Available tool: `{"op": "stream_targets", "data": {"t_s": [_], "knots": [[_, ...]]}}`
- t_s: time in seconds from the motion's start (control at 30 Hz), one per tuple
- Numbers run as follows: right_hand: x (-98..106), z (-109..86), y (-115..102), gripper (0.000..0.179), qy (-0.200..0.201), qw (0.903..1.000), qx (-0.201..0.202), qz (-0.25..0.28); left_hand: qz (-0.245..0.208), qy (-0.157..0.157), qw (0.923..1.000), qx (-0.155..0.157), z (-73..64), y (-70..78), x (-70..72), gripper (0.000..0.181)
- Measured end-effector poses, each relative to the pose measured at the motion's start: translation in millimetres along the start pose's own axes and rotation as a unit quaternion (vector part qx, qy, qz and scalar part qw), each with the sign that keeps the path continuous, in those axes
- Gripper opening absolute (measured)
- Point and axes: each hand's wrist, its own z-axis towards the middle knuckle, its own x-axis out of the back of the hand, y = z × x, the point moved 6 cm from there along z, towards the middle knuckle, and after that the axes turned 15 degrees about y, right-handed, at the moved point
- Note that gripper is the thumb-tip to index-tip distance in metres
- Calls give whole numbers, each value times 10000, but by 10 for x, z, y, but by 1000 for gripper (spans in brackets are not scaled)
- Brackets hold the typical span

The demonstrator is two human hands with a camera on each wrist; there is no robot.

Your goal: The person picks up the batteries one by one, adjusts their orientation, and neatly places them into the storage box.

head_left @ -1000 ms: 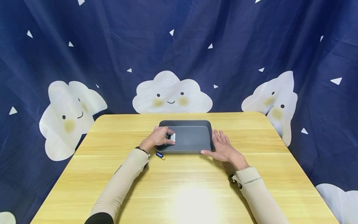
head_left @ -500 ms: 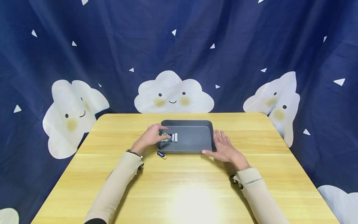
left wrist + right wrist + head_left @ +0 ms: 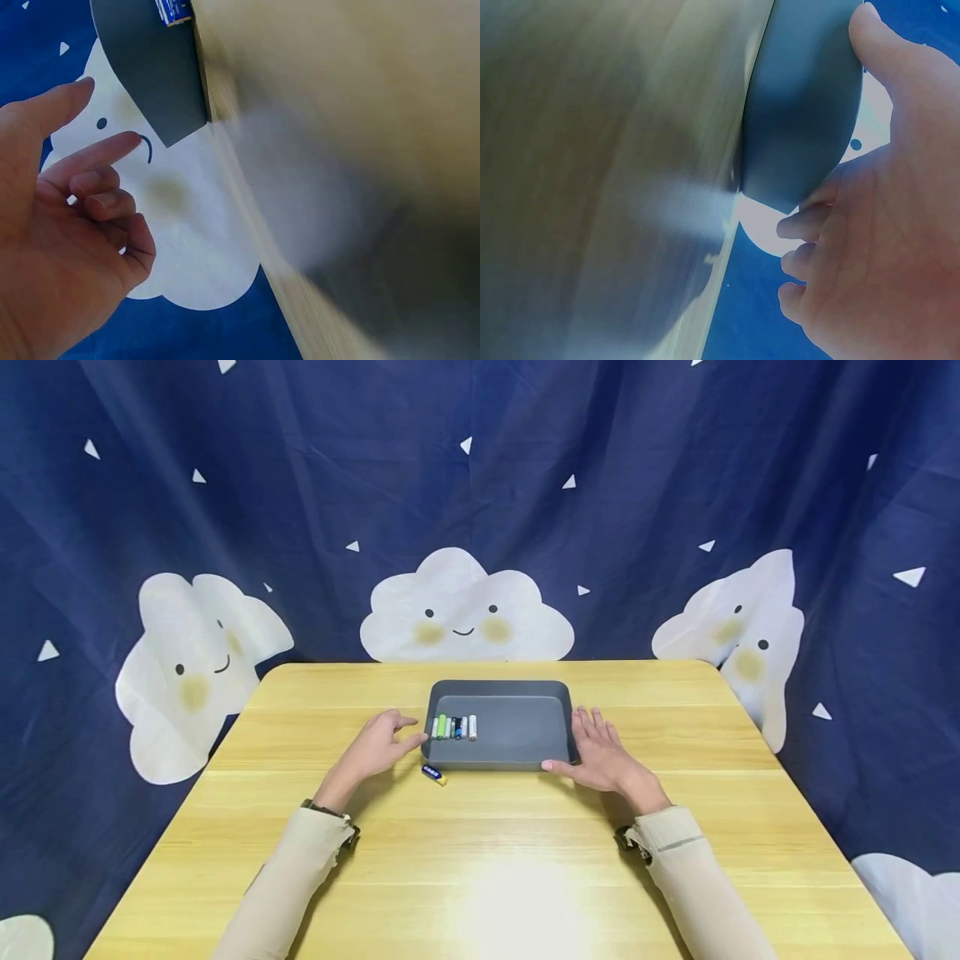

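Note:
A dark grey rectangular tray point(image 3: 517, 756) lies on the table. Along its left side, several batteries stand in a row on the tray floor, among them a green battery point(image 3: 441, 727) and a white battery point(image 3: 472, 727). One blue and yellow battery point(image 3: 433, 774) lies on the table before the tray's front left corner; its blue end also shows in the left wrist view. My left hand point(image 3: 377, 745) holds nothing, thumb and index finger extended beside the tray's left wall. My right hand point(image 3: 598, 756) rests against the tray's right end, fingers straight, thumb at the front right corner.
The light wooden table point(image 3: 480, 843) reaches back to a dark blue curtain point(image 3: 510, 485) printed with white clouds and small triangles. A bright glare patch lies on the tabletop between the forearms.
My left hand has let go of the batteries in the tray and drawn back left, out past the tray's wall, uncovering the row. The right hand stays at the tray's right end.

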Motion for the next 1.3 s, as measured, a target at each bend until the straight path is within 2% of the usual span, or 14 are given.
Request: {"op": "stream_targets", "data": {"t_s": [0.17,0.43,0.57,0.67,0.87,0.97,1.07,1.3], "knots": [[-1,9,2,122,-4,10000,9,4,397,-100,9990,-169,-157,19,9,52],[18,19,0,121,-3,10000,8,-4,1048,-258,9941,-121,-335,138,-7,43],[17,18,2,121,-9,10000,-2,-11,1373,-291,9900,-99,-373,221,-51,60],[12,14,7,121,4,10000,-19,-7,1721,-264,9846,-137,-384,275,-95,68],[-12,19,12,122,41,10000,15,37,2416,-167,9693,-416,-392,378,-190,68],[-8,19,13,122,38,10000,7,30,2537,-136,9660,-483,-391,422,-221,66],[-7,18,12,122,40,10000,14,5,2558,-97,9658,-411,-386,438,-234,66],[-16,15,10,122,56,10000,17,51,2377,-45,9709,-302,-376,414,-252,58]]}}
